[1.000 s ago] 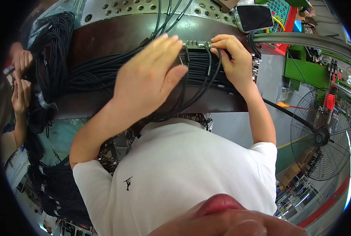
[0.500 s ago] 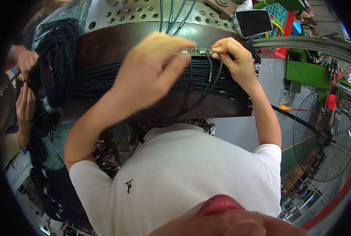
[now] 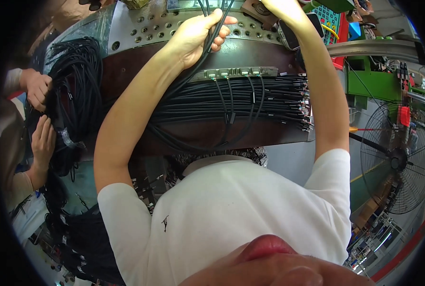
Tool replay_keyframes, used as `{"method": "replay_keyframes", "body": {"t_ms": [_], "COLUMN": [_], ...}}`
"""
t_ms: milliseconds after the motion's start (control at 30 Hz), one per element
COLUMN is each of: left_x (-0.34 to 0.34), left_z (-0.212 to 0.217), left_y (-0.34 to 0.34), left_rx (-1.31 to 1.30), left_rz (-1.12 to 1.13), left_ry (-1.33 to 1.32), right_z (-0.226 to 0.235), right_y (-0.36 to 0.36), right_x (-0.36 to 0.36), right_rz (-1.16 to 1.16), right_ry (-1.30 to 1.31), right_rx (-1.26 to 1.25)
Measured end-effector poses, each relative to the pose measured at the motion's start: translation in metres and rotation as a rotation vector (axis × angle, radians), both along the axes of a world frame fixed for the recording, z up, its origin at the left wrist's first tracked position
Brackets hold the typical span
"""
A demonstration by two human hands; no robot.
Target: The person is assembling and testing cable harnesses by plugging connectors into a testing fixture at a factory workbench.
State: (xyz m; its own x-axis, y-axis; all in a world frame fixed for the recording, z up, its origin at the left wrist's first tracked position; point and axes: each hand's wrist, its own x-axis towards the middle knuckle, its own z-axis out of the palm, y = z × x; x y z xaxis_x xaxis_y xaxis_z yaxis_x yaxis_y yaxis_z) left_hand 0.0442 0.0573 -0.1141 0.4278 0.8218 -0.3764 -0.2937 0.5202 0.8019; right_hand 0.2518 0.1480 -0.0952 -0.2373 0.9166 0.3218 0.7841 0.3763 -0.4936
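My left hand (image 3: 200,34) is closed around several black cables (image 3: 212,33) that run up past the top edge of the picture. Reaching up beside it, my right hand (image 3: 285,9) is overexposed and partly cut off by the top edge, so its fingers do not show. Below my hands, a long metal fixture bar (image 3: 238,72) lies across the brown table, with several pale plugs seated in it. From those plugs, thin black cables loop down toward me. A thick bundle of black cables (image 3: 198,102) lies just in front of the bar, its tipped ends at the right.
Behind the table is a perforated steel plate (image 3: 150,26), with a phone (image 3: 288,35) at its right end. A co-worker's hands (image 3: 38,90) are at the left, beside a hanging mass of black cables (image 3: 81,66). A fan (image 3: 396,159) stands at the right.
Both hands have left the fixture bar and moved up and away. My left hand has taken hold of the black cables; my right hand has gone to the top edge. The seated plugs are now uncovered.
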Motion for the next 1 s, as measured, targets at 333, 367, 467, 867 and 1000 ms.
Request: {"method": "replay_keyframes", "body": {"t_ms": [333, 367, 467, 867, 1000], "left_x": [0.005, 0.0, -0.003, -0.027, -0.11], "left_z": [0.011, 0.011, 0.026, 0.04, 0.061], "left_y": [0.006, 0.009, 0.0, -0.113, -0.161], "left_rx": [0.08, 0.085, 0.061, -0.211, -0.129], "left_rz": [-0.127, -0.11, -0.11, -0.108, 0.11], "left_ry": [0.021, 0.024, -0.018, -0.105, -0.252], "right_z": [-0.144, -0.134, -0.092, -0.01, -0.01], "right_y": [0.126, 0.116, 0.078, -0.088, -0.086], "right_x": [0.019, 0.041, 0.036, -0.028, 0.007], "right_rz": [-0.203, -0.193, -0.133, 0.076, 0.214], "right_ry": [-0.483, -0.465, -0.247, 0.255, 0.114], "right_rx": [0.486, 0.489, 0.341, -0.256, -0.249]}}
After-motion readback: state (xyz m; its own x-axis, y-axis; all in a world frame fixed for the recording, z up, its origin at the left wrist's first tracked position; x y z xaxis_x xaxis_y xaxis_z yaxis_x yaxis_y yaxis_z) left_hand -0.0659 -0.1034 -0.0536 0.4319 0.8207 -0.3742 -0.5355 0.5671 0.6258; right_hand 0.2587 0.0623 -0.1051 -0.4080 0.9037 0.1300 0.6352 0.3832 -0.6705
